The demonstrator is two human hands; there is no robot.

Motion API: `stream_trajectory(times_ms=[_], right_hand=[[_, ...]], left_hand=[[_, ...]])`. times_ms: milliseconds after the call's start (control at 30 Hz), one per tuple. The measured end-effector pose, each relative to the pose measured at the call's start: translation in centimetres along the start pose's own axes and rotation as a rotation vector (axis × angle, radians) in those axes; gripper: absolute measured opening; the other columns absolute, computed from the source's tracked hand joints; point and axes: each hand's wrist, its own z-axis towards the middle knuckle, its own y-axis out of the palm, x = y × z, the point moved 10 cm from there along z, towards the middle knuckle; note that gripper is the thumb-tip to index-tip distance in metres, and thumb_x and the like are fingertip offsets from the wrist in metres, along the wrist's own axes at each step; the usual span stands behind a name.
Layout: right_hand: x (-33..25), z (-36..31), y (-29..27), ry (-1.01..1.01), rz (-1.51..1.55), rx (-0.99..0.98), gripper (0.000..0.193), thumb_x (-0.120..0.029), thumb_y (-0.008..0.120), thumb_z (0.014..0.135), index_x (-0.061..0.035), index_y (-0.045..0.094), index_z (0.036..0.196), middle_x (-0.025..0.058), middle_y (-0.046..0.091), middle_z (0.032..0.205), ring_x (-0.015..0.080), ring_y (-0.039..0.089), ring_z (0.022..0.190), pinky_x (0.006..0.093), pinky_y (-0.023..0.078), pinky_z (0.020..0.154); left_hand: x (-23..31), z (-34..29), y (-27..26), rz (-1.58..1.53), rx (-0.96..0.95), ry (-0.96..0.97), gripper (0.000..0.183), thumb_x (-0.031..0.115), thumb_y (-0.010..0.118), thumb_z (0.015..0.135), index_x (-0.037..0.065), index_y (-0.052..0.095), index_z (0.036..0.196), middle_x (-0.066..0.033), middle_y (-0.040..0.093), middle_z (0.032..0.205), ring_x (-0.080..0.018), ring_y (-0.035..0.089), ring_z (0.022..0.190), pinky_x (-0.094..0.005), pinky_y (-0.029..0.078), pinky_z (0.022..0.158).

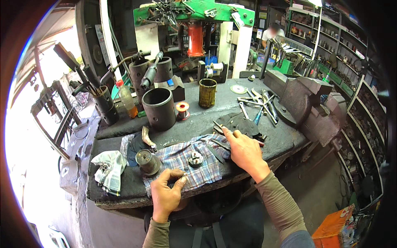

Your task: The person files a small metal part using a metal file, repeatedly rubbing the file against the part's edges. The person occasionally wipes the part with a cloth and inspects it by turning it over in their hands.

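Note:
My left hand (pixel 166 193) is closed in a pinch over the near edge of a plaid cloth (pixel 211 171); the tiny bit at its fingertips is too small to name. Just beyond lies a round metal part (pixel 195 159) with a dark rim. A dark metal cylinder with a flange (pixel 148 162) stands at the cloth's left. My right hand (pixel 247 153) reaches over the cloth's right end, index finger stretched toward tools on a dark rag (pixel 237 122). A dark slim-nosed tool (pixel 220 144) sits beside that hand, whose thumb and lower fingers are hidden.
A wide dark steel tube (pixel 159 109), a solder spool (pixel 182 110) and a grimy can (pixel 207 93) stand behind the cloth. Wrenches and pliers (pixel 264 103) lie near a big bench vise (pixel 310 105). A checked rag (pixel 109 170) is at left. A person (pixel 273 33) is far back.

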Motion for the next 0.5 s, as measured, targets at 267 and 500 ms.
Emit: stream_trajectory(times_ms=[267,500], right_hand=[[1.0,-12.3,-7.4,0.038,0.474,0.298,0.033,-0.002,0.071,0.096,-0.0020,0.075,0.129,0.0158,0.074,0.107,0.0347,0.070,0.093,0.0412,0.055,0.084],[11.1,-53.5,10.9,1.140,0.601,-0.389,0.056,-0.041,0.057,0.109,-0.0075,0.061,0.153,0.0290,0.062,0.148,0.0376,0.060,0.142,0.0434,0.048,0.115]], left_hand=[[0.7,-0.3,-0.8,0.004,0.082,0.071,0.013,-0.006,0.075,0.089,-0.002,0.074,0.101,-0.0134,0.080,0.105,-0.0220,0.077,0.096,-0.0334,0.058,0.089],[3.0,-1.2,1.2,0.348,0.157,0.264,0.018,-0.007,0.075,0.085,0.000,0.073,0.102,-0.0161,0.078,0.107,-0.0330,0.073,0.101,-0.0406,0.056,0.093]])
